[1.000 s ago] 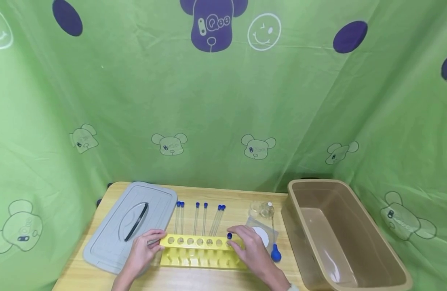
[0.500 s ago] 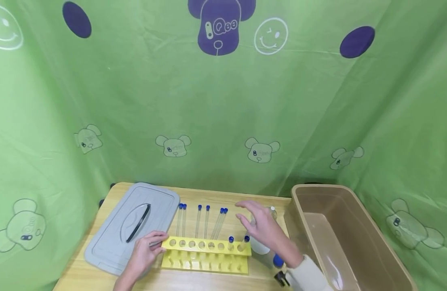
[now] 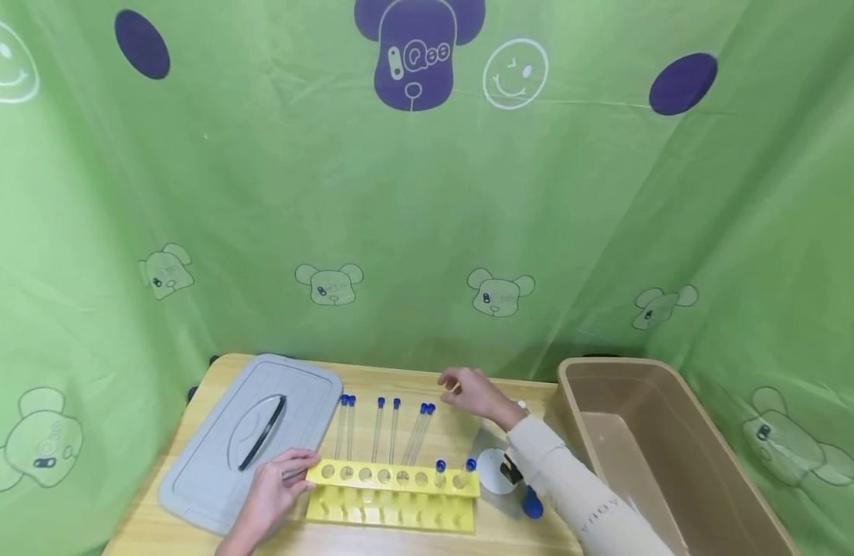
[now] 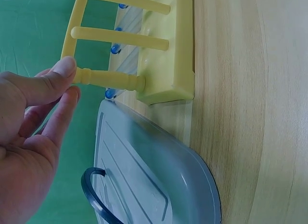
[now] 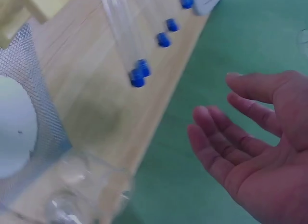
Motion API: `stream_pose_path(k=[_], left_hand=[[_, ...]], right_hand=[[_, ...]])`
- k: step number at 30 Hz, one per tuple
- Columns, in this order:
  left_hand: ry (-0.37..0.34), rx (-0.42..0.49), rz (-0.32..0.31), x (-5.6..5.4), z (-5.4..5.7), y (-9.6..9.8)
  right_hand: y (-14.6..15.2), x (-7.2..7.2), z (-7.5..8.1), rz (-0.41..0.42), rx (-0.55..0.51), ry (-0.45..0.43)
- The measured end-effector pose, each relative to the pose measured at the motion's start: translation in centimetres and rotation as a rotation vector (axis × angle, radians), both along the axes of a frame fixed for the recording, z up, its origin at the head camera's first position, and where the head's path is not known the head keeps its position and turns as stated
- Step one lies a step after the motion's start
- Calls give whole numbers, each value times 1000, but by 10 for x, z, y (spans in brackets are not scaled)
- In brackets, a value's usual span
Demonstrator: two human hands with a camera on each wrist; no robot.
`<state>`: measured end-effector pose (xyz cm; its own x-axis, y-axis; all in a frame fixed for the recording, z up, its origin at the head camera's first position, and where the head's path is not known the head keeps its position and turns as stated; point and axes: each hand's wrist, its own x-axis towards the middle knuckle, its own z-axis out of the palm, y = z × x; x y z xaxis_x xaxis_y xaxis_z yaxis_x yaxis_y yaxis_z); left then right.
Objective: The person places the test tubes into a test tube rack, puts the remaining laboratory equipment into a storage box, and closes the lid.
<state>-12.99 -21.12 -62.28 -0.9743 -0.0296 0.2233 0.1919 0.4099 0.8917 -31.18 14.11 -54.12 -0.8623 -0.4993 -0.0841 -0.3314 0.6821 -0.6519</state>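
Observation:
My left hand (image 3: 270,490) pinches the left end of a yellow test tube rack (image 3: 374,488); in the left wrist view its thumb (image 4: 65,66) and fingers close on the upper bar by the end post. Two test tubes with blue caps (image 3: 440,466) stand in the rack's rightmost holes. Behind the rack, several more capped test tubes (image 3: 377,432) lie flat in pairs. My right hand (image 3: 477,394) hovers near the table's back edge, just right of the last pair. Its fingers are loosely bent and hold nothing, as the right wrist view shows.
A grey lid (image 3: 211,455) with a black handle lies at the left. To the right are a white disc (image 3: 493,471) on wire mesh (image 5: 48,103), a blue rubber bulb (image 3: 532,506) and clear glassware (image 5: 72,185). A deep brown bin (image 3: 564,386) stands far right.
My right hand has let go of a capped test tube, now standing in the rack, and moved up and back toward the lying tubes. My left hand keeps its hold on the rack.

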Motion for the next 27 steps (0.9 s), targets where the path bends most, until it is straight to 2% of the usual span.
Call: stream_pose_path(k=[6,15,22,27], left_hand=[[32,-1,-12,4,-4,-6],[39,8,-11,5,-4,-8],[40,19,-52,2,-1,-4],[-25,13,-32,-4,0,-6]], right_hand=[[-13,-14,-34,0,66,-78],[-29,-26,-75,-139,109,-194],[-32,-29,-89,-181,67,-266],[-35,-34,-92,-183,65,-252]])
